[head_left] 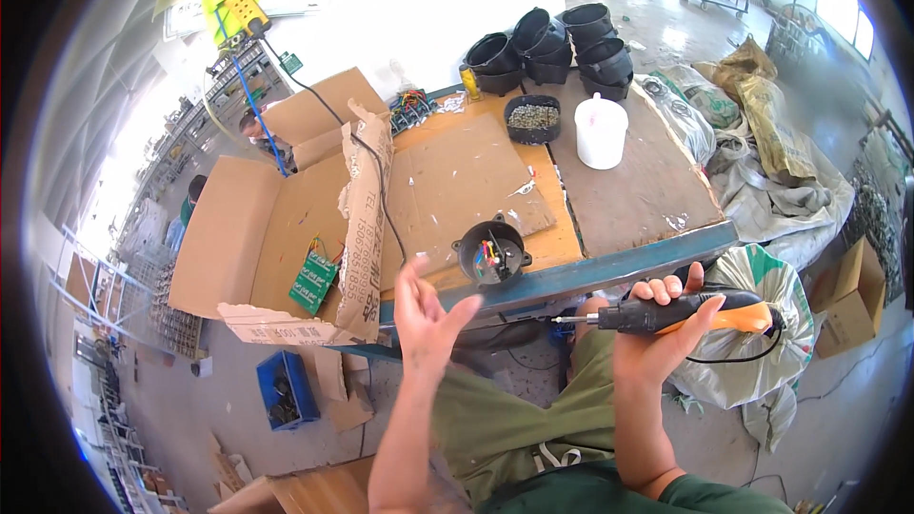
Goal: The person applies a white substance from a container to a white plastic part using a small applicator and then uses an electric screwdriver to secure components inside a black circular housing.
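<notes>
Holding: your right hand is clenched around the screwdriver, bit level and pointing left, below the desk's near edge.
Left hand: spread and empty, raised just before the near edge, probably ready to steady the housing.
Housing: black, round, wires inside, mouth up at the near edge, within reach.
Screws: bowl at the far edge beside a white tub.
Box: off the desk's left edge, green board inside.

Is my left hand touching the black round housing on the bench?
Apart. The head view shows the left hand open, bench edge visible between it and the black round housing.
</notes>
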`<state>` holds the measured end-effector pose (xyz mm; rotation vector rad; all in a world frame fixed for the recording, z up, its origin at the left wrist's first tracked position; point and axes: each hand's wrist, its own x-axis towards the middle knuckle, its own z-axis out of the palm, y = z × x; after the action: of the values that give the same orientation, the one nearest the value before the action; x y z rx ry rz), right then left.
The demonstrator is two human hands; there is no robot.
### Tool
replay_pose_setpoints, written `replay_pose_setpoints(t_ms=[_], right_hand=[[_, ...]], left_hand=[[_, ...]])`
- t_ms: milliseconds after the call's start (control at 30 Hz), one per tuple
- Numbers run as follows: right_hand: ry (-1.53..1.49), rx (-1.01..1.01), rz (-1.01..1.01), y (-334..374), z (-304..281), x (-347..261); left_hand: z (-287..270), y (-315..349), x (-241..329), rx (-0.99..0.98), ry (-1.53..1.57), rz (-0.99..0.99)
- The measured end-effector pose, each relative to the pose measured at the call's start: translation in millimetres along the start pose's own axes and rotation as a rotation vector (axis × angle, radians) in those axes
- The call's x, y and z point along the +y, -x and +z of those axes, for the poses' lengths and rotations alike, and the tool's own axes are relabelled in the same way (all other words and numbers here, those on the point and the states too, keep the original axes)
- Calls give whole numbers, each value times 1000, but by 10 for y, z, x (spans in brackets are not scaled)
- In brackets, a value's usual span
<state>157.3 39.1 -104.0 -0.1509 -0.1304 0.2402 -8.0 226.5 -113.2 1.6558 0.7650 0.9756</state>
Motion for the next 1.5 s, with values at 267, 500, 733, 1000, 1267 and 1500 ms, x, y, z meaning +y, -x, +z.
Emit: replay_pose_setpoints(t_ms=[267, 500, 733, 1000, 1267, 1500], right_hand=[[38, 33, 76, -221, -164, 64], [158, 37, 30, -474, -168, 251], [223, -125, 15, -808, -86, 267], [321, -211, 6, -820, 29, 462], [329, -213, -4, -854, 21, 471], [327, -212, 24, -819, 35, 530]], left_hand=[[202, -540, -297, -335, -321, 23], [725, -179, -241, -49, -394, -55], [315, -620, 20, -235, -459, 222], [426, -1256, 73, -615, -668, 403], [519, -1306, 14, -738, -730, 434], [537, -1325, 76, -726, -724, 456]])
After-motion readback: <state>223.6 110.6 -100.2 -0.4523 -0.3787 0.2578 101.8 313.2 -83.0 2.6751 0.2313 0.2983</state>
